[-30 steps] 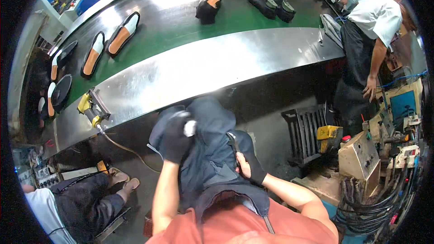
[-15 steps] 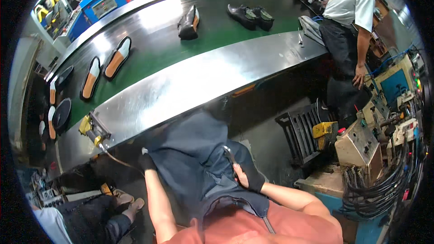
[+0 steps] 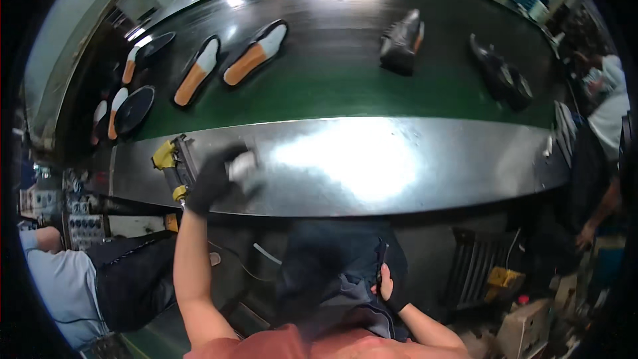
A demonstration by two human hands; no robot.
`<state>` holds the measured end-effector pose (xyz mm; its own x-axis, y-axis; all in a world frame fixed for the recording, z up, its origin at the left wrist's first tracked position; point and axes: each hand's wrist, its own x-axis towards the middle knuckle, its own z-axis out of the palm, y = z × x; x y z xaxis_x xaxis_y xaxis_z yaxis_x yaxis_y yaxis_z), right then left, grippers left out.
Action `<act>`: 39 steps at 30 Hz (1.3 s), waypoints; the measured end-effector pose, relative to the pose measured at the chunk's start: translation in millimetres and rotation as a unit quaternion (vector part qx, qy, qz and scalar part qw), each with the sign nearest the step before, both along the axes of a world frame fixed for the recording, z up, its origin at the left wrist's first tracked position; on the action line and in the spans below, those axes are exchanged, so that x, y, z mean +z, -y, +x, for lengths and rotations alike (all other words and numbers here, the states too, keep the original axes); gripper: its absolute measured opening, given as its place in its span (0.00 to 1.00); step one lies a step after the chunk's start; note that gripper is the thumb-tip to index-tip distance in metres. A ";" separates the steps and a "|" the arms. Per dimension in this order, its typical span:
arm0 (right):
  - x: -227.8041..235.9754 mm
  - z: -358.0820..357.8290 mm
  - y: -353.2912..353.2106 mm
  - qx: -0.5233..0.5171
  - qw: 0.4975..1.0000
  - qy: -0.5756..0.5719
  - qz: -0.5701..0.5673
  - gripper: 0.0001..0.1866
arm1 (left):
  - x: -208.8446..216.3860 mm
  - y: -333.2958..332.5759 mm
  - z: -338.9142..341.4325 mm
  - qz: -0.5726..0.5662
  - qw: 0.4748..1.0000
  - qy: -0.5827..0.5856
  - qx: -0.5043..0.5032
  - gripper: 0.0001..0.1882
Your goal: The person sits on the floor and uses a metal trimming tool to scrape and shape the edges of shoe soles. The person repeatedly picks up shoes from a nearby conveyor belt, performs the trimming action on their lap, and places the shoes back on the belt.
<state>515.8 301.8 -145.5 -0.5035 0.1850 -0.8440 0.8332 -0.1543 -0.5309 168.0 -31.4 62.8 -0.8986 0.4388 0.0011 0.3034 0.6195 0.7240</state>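
Note:
My left hand (image 3: 216, 176), in a dark glove, is smeared by motion above the bare metal edge of the conveyor (image 3: 306, 193). A blurred whitish patch (image 3: 243, 166) shows at its fingers; I cannot make out whether it is something held. Just left of that hand lies a yellow and black air tool (image 3: 174, 169) with a hose. Low over my lap, my right hand (image 3: 387, 286), in a dark fingerless glove, is closed round a slim hand tool (image 3: 383, 252). The tool points up and looks dark; its kind is unclear.
Several upturned shoes with tan and white soles (image 3: 197, 73) lie on the green belt (image 3: 319, 100) at left. A black shoe (image 3: 403, 43) and a dark pair (image 3: 500, 73) stand farther right. One person (image 3: 63, 279) is at lower left, another (image 3: 608, 116) at far right.
My left hand has risen from beside my lap to above the metal edge. The view has turned, shifting the belt and shoes rightward. My right hand still holds the tool near my lap.

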 end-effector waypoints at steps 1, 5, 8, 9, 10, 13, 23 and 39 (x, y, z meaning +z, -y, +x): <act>5.4 -8.9 2.2 0.023 1.000 -0.004 -0.002 0.28 | -22.5 20.8 -44.9 -0.061 0.991 -0.060 0.099 0.26; 20.5 -42.2 6.0 0.065 0.998 -0.003 -0.017 0.26 | -77.0 76.9 -213.8 -0.225 0.902 -0.329 0.165 0.39; 19.8 -41.7 6.7 0.060 0.998 0.023 -0.016 0.26 | -113.8 49.0 -249.6 -0.080 0.910 -0.197 0.357 0.48; 18.9 -43.0 6.8 0.061 0.997 0.054 -0.010 0.27 | -114.5 24.7 -250.2 -0.104 0.896 -0.198 0.383 0.46; 19.3 -38.7 3.3 0.051 0.994 0.092 0.000 0.29 | -94.8 -27.6 -234.8 -0.142 0.911 -0.140 0.360 0.43; 11.3 -37.9 11.9 0.026 0.996 0.090 0.008 0.32 | -85.3 -68.4 -189.8 -0.075 0.922 -0.217 0.311 0.33; 37.1 -23.3 21.4 -0.014 0.990 -0.135 0.048 0.41 | -26.2 -27.5 -30.4 0.467 0.833 0.194 0.223 0.23; 170.3 47.0 19.6 0.132 0.962 -0.235 -0.046 0.28 | -43.8 -104.1 200.8 0.217 0.970 -0.053 -0.091 0.16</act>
